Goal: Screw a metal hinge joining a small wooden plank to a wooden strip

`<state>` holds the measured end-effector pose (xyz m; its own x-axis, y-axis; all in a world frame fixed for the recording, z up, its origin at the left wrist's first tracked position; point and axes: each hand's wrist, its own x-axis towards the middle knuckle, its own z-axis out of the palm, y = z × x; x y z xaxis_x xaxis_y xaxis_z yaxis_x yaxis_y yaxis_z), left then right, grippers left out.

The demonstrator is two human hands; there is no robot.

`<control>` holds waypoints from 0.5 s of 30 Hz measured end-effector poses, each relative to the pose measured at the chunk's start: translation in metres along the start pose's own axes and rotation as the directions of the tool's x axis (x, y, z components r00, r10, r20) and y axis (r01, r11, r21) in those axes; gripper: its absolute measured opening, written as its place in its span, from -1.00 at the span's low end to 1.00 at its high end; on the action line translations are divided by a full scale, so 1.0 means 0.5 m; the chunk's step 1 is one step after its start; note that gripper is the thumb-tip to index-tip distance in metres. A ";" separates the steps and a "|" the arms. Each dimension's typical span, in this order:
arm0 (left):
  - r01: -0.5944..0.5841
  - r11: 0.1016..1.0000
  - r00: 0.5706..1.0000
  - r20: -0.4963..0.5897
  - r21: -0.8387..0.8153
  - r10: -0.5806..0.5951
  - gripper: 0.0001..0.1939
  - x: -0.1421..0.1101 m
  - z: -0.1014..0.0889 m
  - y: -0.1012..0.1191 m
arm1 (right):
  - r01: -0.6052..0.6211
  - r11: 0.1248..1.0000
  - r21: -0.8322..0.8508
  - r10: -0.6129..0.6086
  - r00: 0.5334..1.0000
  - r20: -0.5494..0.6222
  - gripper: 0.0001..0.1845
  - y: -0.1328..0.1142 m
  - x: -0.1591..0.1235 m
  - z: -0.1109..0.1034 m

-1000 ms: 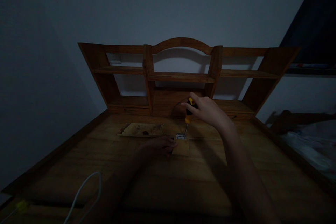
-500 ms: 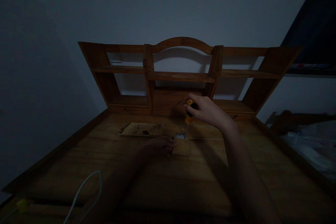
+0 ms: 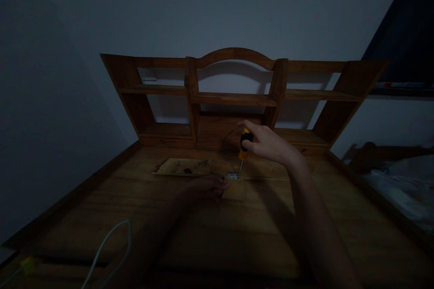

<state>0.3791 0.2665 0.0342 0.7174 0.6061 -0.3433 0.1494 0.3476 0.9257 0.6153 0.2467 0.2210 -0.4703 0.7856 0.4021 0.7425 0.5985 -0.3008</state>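
One screwdriver (image 3: 243,154) gripped in right hand (image 3: 267,142), tip at one hinge (image 3: 233,175). Left hand (image 3: 207,186) touching one block (image 3: 234,191) — grip unclear. Right hand's thumb now lower — rest same.

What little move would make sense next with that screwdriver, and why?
Probably a small, steady turn of the screwdriver: the right hand grips its handle, its tip seems to meet the right end of the metal fitting, and the left hand is beside the wood piece.
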 end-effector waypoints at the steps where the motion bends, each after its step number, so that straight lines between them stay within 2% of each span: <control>1: 0.002 1.000 1.000 -0.009 0.006 -0.002 -0.58 0.001 -0.001 -0.001 | 0.000 1.000 0.003 0.000 1.000 -0.001 -0.46 -0.001 0.000 0.000; 5: 0.003 1.000 1.000 -0.004 0.013 -0.003 -0.57 0.008 -0.006 -0.006 | 0.004 1.000 0.006 -0.004 1.000 0.002 -0.51 -0.003 0.002 0.002; 9: -0.005 1.000 1.000 0.002 0.022 0.005 -0.54 0.009 -0.004 -0.004 | 0.010 1.000 -0.025 -0.011 0.999 -0.034 -0.68 -0.003 0.006 0.011; 13: -0.013 1.000 1.000 -0.013 0.005 0.013 -0.55 0.004 0.000 -0.003 | -0.019 0.997 -0.075 0.015 0.998 -0.063 -0.55 -0.001 0.007 0.017; 15: -0.025 1.000 0.999 -0.033 0.017 0.025 -0.55 0.005 -0.002 -0.007 | -0.009 0.998 -0.067 0.005 0.998 -0.064 -0.55 0.000 0.006 0.017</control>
<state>0.3800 0.2676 0.0299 0.6983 0.6378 -0.3248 0.1431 0.3203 0.9365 0.6100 0.2506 0.2150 -0.4351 0.7769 0.4551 0.7773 0.5792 -0.2457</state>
